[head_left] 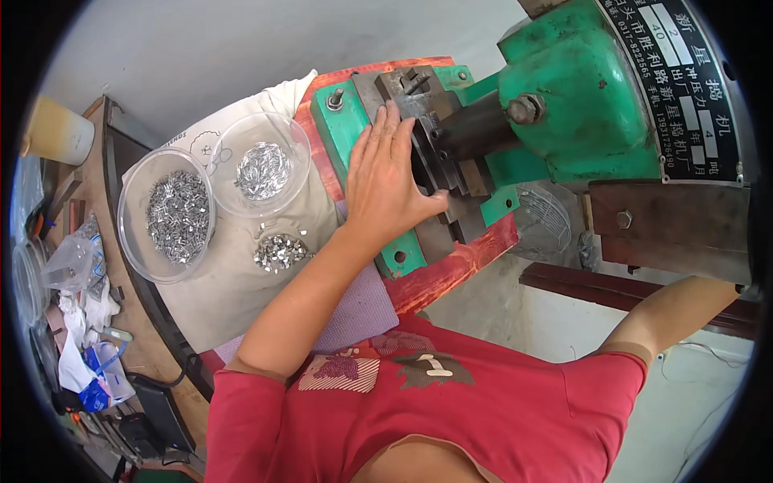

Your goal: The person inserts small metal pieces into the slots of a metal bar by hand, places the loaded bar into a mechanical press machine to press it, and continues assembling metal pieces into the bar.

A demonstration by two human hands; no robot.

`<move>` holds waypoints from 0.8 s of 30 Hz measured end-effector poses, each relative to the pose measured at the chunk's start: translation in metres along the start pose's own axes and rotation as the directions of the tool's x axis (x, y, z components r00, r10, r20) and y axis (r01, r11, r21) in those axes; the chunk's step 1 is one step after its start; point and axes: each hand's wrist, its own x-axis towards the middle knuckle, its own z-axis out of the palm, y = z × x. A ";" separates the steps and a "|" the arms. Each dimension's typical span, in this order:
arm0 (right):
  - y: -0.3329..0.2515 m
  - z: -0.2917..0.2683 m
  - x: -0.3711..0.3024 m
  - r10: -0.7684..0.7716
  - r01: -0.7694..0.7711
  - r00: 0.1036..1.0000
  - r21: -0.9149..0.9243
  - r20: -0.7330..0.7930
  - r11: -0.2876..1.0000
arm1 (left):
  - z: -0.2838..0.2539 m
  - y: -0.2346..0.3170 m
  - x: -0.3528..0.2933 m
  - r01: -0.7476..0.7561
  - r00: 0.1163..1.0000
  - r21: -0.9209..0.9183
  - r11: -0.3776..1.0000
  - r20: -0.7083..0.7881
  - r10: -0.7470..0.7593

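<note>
My left hand (380,179) lies over the near side of a steel die block (423,90) on a green machine base (332,129). Its fingers are stretched out close together, and the thumb is spread toward the die's lower part. Nothing shows in its grip, though the palm side is hidden. Above and right of the hand, a dark round ram (475,129) comes out of a green press head (576,97) down to the die. My right forearm (676,318) reaches up behind a brown metal block (664,229). That block hides my right hand.
Left of the press, a cloth (233,310) carries two clear tubs: one tub (130,241) of small grey metal pieces, another (299,173) of shiny slivers. Beside them lies a loose heap of metal bits (279,253). A wire-guarded fan (543,217) stands below the press.
</note>
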 end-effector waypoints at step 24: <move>-0.028 0.019 0.060 -0.082 0.077 0.978 0.036 0.194 0.996 | -0.001 0.000 -0.001 0.016 1.000 0.002 1.000 0.007 -0.016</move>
